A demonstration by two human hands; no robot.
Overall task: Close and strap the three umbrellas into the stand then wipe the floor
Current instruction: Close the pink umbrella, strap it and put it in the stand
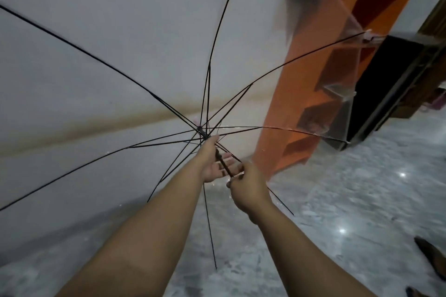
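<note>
— While we look down our own arms, where is the umbrella [144, 60]?

— It is open in front of us, its clear canopy spread across most of the view, with black ribs fanning out from the hub just above our left hand [213, 163]. We see the wall and the floor [350, 200] through the plastic.

— How do we hold it?

— Our right hand [246, 188] is wrapped around the lower end of the dark shaft [223, 160], its fingers closed on it. Our left hand sits higher up the shaft, palm turned up; its thumb reaches to the hub where the ribs meet, and its fingers are spread apart, lying loosely under the shaft rather than clamped on it.

— What lies beyond the canopy?

— An orange shelf unit [289, 103] stands at the right against the pale wall, partly seen through the plastic. A black panel [376, 84] leans just beyond it. The grey speckled floor is glossy, with bright points of light on it. At the lower right edge of the floor we see part of a dark shoe [432, 258].
</note>
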